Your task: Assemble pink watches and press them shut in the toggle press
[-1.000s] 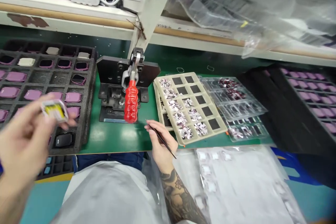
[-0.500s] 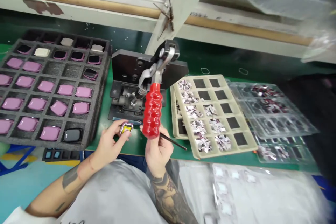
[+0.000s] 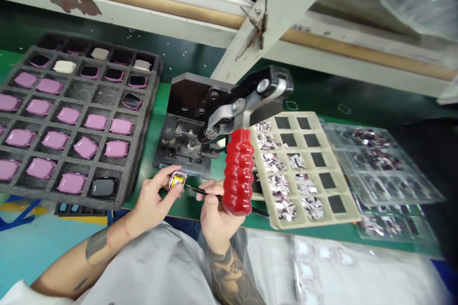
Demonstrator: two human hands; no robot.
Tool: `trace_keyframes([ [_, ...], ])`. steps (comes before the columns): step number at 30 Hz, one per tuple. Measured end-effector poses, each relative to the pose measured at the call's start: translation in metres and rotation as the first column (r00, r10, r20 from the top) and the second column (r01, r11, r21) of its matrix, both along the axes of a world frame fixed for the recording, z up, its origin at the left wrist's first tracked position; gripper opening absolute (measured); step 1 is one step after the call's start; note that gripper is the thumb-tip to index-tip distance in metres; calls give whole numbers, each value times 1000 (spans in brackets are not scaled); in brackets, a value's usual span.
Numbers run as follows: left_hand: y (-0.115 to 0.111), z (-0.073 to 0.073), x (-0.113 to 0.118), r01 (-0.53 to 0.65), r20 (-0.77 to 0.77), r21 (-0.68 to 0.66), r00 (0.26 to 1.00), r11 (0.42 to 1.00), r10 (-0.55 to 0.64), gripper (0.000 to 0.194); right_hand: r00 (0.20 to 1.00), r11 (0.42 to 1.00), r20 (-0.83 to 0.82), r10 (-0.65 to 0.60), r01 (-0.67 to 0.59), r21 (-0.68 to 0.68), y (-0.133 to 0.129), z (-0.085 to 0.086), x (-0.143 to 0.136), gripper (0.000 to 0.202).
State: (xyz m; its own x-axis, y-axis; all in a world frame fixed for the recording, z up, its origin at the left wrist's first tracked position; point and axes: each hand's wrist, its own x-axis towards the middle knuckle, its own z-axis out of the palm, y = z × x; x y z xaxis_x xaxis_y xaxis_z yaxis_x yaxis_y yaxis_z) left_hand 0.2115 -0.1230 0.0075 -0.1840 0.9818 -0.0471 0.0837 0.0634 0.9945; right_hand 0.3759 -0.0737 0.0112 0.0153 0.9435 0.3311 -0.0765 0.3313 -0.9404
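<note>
My left hand pinches a small smartwatch case between thumb and fingers. A yellow piece shows inside its open face. My right hand is closed around slim black tweezers, whose tip points left and reaches the right edge of the watch case; I cannot tell if it touches. The red handle of a toggle clamp hangs in front of my right hand and hides part of its fingers. Behind both hands stands the black clamping fixture the handle belongs to.
On the left, a grey foam tray holds several purple watch cases and a black one. To the right, a cream compartment tray contains small silvery parts. Clear plastic trays lie beyond it. A slanted post rises behind the fixture.
The tweezers have swung round so their tip now meets the watch case area. The view has shifted, and the clamp with its red handle appears larger and further right.
</note>
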Motion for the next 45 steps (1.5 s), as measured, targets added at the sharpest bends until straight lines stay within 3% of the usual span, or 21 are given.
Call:
trace_keyframes([
  [5,0,-1,-1,9,-25,-1,1000,1000,-9,43,994,997,-106,35,-41,-61,-9,-12,-1,11],
  [10,0,-2,-1,9,2,7,1000,1000,-9,43,998,1000,68,-1,2,-9,-13,-12,-3,19],
  [13,-1,-3,0,1,23,-4,1000,1000,-1,43,995,999,101,15,-19,39,-10,-9,-3,24],
  [19,-1,-6,-1,-4,2,3,1000,1000,4,44,992,1000,129,2,-2,-3,-8,-11,-4,21],
  [22,-2,-5,-1,-4,-16,9,1000,1000,4,43,994,997,107,14,-6,-72,-7,-13,-3,15],
  [26,-2,-5,-2,9,-23,3,1000,1000,-8,41,996,956,-35,79,-86,-281,-5,-15,4,10],
  [29,-2,-7,-1,-13,31,-2,999,1000,13,44,982,950,-91,167,-185,-252,-6,-12,10,8],
  [33,-2,-10,1,-65,116,-20,991,998,67,45,997,998,-76,19,-23,-61,-4,-8,13,13],
  [36,-1,-5,1,-80,167,-34,982,996,84,47,999,992,-40,-17,12,-123,-2,-11,9,14],
  [40,8,6,-1,-119,301,-51,945,992,129,46,981,964,-150,125,-156,-217,1,-9,12,8],
  [43,16,10,-3,-171,381,-118,902,978,203,46,916,930,-282,285,-335,-152,13,11,32,12],
  [45,16,7,-2,-178,377,-121,902,977,211,46,880,897,-262,397,-433,-94,27,31,53,18],
])
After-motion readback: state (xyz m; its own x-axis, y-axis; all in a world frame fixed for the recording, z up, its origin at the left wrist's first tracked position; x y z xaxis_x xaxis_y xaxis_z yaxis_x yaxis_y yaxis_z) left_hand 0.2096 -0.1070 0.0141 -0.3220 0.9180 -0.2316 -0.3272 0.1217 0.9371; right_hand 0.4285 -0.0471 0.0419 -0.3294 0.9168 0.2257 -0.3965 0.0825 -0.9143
